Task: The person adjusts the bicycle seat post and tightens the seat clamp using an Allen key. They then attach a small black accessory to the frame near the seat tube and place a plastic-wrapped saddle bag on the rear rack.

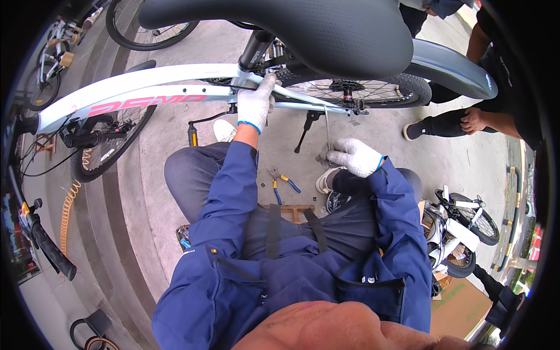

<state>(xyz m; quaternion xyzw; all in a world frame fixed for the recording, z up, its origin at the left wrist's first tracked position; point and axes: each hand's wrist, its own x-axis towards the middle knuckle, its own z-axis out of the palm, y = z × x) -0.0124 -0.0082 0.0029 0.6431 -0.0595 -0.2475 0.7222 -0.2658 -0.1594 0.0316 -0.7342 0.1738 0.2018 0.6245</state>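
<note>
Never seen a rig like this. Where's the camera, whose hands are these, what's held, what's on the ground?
No robot here: it's a person wearing a camera on their head, looking down. The fisheye lens bends straight edges, and picture left is the wearer's left. The blue sleeves lead to the wearer's two gloved hands.

The left hand is at the pale bicycle frame, below the black saddle; how firmly it grips is unclear. The right hand holds a grey metal rod that reaches up toward the frame.

On the pavement between the wearer's legs lie pliers with blue-and-yellow handles. The bare hand at right belongs to someone else.
</note>
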